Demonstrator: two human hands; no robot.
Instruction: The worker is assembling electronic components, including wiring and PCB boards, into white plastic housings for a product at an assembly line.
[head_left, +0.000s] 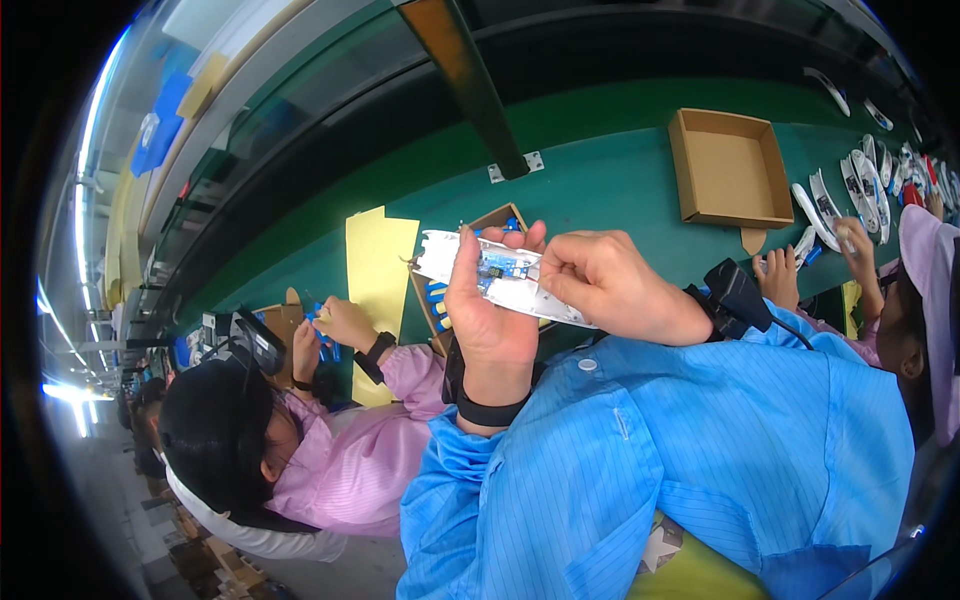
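A long white plastic housing lies across my left hand, held between the thumb and the curled fingers. Set in the housing's hollow is a small blue circuit board with tiny parts on it. From the right, my right hand is closed in a pinch at the board's right end. Its thumb and fingertips hide whatever is between them. The housing's narrow right end passes below that hand.
Behind my left hand stands a cardboard box with blue cylindrical parts, beside yellow sheets. A cardboard tray, a metal post and several white housings are on the green bench. Co-workers sit on both sides, the left one in pink.
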